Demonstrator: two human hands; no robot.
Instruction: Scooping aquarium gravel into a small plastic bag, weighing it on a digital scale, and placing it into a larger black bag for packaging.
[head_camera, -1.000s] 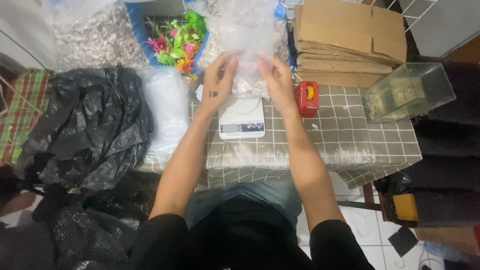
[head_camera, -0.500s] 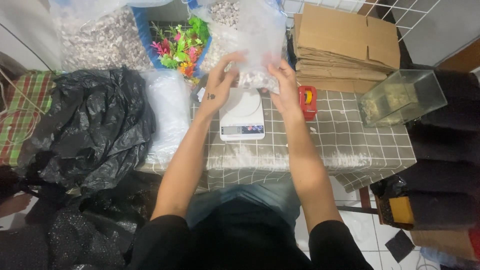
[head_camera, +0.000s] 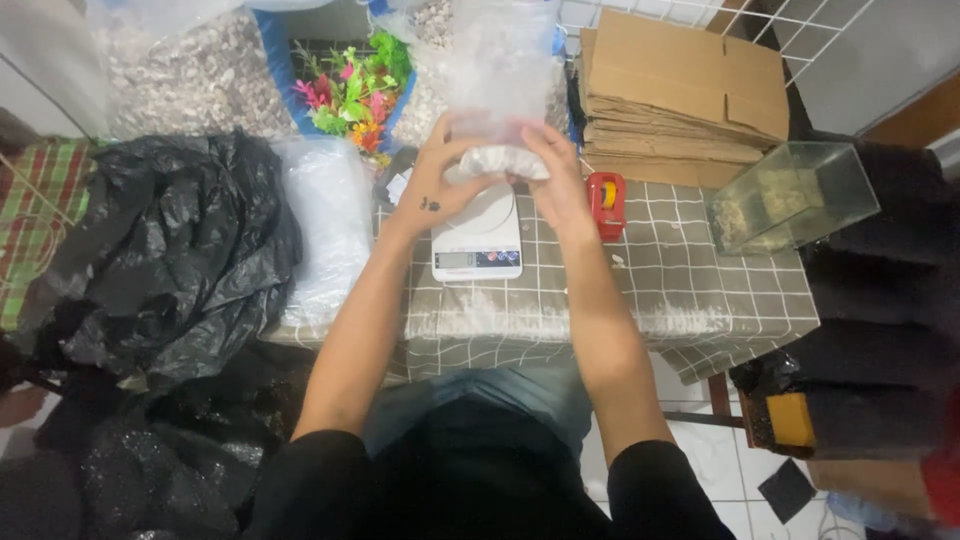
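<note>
Checked-cloth table (head_camera: 690, 290) with white scale (head_camera: 478, 240) (red tape measure (head_camera: 606, 192) beside).

- Left hand (head_camera: 435, 185) and right hand (head_camera: 558, 180) grip a clear plastic bag (head_camera: 497, 90) above the white scale (head_camera: 478, 238).
- Scale rests near the surface (head_camera: 680, 290) far edge.

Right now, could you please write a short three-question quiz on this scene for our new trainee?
1. True or false: both hands grip the clear plastic bag.
2. What lies under the bag? A) white scale B) glass tank C) cardboard stack
3. What colour is the small thing right of the scale?

Key:
1. True: left hand and right hand clasp its filled bottom.
2. A, the white scale.
3. Red.
</note>
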